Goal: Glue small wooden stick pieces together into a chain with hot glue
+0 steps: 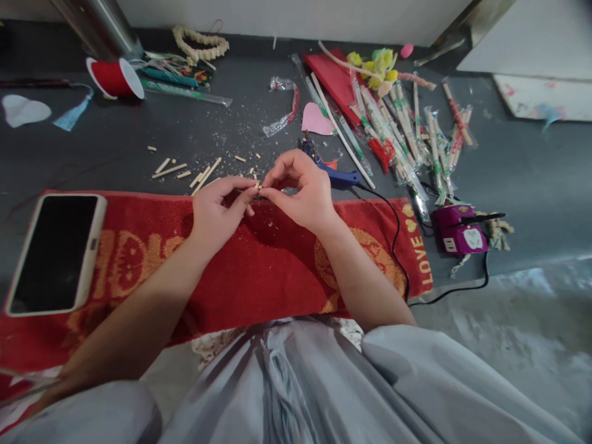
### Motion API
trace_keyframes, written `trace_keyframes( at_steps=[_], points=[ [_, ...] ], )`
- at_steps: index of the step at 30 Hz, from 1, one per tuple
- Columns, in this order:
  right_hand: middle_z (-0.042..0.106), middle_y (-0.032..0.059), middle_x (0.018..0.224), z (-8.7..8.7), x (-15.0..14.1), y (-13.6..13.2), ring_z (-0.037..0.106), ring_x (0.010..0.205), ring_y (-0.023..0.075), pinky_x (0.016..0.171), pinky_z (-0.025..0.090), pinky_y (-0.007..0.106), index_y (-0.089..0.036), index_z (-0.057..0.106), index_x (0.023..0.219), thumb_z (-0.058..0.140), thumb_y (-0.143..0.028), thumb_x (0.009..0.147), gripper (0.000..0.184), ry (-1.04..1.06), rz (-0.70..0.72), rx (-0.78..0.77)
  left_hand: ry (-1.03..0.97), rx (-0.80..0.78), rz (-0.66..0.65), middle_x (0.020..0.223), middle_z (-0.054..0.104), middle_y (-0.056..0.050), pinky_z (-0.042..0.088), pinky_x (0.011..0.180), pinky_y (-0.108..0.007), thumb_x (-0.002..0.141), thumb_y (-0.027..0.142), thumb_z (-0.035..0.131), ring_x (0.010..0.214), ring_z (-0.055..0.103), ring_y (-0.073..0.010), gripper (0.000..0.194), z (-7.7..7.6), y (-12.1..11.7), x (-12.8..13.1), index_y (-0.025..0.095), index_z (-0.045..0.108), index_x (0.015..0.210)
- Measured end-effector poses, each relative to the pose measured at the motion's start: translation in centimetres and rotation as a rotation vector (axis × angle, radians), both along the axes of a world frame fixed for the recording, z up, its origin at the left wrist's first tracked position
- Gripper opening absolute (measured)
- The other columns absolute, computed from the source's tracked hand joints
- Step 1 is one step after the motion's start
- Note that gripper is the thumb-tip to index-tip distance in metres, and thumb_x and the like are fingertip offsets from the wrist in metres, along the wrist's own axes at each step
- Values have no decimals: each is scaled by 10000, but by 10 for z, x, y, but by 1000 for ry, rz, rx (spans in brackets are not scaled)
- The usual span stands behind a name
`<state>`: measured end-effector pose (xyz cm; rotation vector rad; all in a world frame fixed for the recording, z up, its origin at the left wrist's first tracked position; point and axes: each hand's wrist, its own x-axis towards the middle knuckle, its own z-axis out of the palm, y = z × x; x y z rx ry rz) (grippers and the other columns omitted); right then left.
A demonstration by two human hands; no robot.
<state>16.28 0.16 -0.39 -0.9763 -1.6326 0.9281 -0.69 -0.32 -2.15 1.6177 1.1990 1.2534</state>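
My left hand (219,206) and my right hand (303,191) meet above the far edge of a red towel (263,271). Between their fingertips they pinch a small cluster of short pale wooden stick pieces (258,185); its exact shape is mostly hidden by the fingers. Just beyond my left hand lie several cut wooden sticks (206,174) and fine chips on the dark table. A blue glue gun (340,177) rests beside my right hand, its black cord running over the towel.
A phone (58,253) lies on the towel's left end. Behind are a red thread spool (115,78), a pink paper heart (318,118) and a ring of wooden pieces (200,46). Many wrapped chopsticks (393,132) spread at right, near a purple power socket (457,229).
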Motion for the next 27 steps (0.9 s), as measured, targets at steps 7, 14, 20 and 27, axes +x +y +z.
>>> trace_keyframes(
  at_steps=[7,14,20,27],
  points=[
    [664,-46,773,3,1,-2,645,717,82,712,566,259,-225,444,839,672,-208,790,234,-23,-11,-6,55,4,37,650,674,21,508,599,-257,805,297,711,492,577,-102,80,3,-2,-1,241,754,843],
    [659,-43,765,4,3,-3,637,712,81,731,566,263,-218,467,816,656,-158,778,203,-68,-26,28,153,100,23,641,687,11,502,651,-279,833,341,679,567,623,-136,127,0,-1,-4,259,771,861],
    [642,-51,765,3,4,-3,624,713,75,735,567,257,-220,467,818,666,-171,785,208,-79,-20,42,165,140,10,666,705,8,504,661,-275,821,296,675,578,632,-135,102,2,-2,-3,253,765,839],
    [639,-48,764,5,4,0,620,707,80,715,556,252,-209,517,819,684,-187,779,172,-35,-12,1,-9,-40,8,594,655,26,459,494,-237,819,319,704,459,574,-99,97,2,-2,2,229,728,844]
  ],
)
